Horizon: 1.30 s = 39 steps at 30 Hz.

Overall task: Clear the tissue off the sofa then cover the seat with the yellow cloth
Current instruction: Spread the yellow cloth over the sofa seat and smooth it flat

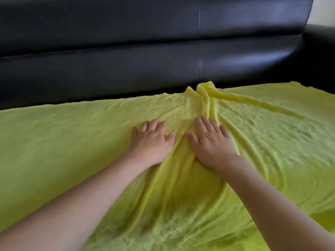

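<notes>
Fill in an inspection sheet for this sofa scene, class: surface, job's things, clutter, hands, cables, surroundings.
Surface: sofa seat hidden under the cloth; black sofa backrest bare.
Job's things: yellow cloth spread over the seat, bunched into a ridge between the hands up to the backrest; tissue not seen.
Clutter: nothing seen.
Hands: left hand and right hand flat on the cloth, fingers spread, gripping nothing.
Cables: nothing seen.
Surroundings: black armrest at right; pale wall beyond.

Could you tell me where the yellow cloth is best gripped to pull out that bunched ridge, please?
Probably at the raised fold peak of the yellow fleece cloth, against the black leather sofa backrest. Pinch it from above: it stands up, while elsewhere the cloth lies flat.
</notes>
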{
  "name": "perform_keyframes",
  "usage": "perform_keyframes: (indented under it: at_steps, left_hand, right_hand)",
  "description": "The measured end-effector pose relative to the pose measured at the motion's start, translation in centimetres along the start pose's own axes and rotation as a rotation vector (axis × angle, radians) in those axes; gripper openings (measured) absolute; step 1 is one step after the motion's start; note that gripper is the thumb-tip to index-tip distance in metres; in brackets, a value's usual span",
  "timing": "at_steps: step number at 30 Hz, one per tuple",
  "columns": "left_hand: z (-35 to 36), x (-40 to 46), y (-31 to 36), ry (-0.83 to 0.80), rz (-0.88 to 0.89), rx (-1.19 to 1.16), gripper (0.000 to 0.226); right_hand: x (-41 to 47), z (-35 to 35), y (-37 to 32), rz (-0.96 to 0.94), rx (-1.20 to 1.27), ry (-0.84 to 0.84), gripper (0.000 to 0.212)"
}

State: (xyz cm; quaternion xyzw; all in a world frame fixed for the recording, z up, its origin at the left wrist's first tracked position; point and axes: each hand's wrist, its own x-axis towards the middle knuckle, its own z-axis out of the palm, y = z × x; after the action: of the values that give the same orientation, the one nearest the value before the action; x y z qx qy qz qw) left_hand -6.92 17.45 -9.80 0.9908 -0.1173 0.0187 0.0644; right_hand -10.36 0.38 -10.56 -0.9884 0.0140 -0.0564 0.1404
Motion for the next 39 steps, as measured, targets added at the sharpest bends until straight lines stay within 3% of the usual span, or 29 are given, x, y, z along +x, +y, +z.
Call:
perform_keyframes:
  at_steps: [12, 19, 23, 27, 30, 33, 39]
  left_hand:
    - [1.3, -0.7, 0.1, 0.079, -0.038, 0.031, 0.064]
    - [1.3, -0.7, 0.2, 0.071, -0.059, 0.054, 0.062]
    - [1.2, -0.7, 0.3, 0.056, -0.057, 0.073, 0.062]
    - [0.7, -0.8, 1.0, 0.076, -0.092, 0.088, 0.061]
    - [-0.1, -1.9, 3.9, 0.137, -0.005, -0.005, 0.060]
    - [0.4, -3.7, 7.1, 0.054, 0.184, 0.010, 0.062]
    - [2.0, -3.9, 7.1, -0.026, 0.187, 0.053, 0.065]
  right_hand:
    - [-0.7, -1.8, 5.4, 0.119, -0.053, -0.018, 0.076]
    - [-1.8, -0.8, 3.9, -0.090, -0.084, 0.066, 0.070]
    - [-0.6, -1.9, 6.0, 0.010, -0.092, 0.027, 0.069]
    - [-0.2, -2.9, 7.9, 0.013, -0.019, 0.143, 0.061]
    - [-0.4, -3.3, 9.3, 0.037, 0.093, 0.122, 0.063]
    - [-1.0, -3.1, 10.6, 0.000, 0.063, 0.038, 0.069]
    - [-1.5, -4.1, 14.5, 0.085, 0.104, 0.020, 0.073]
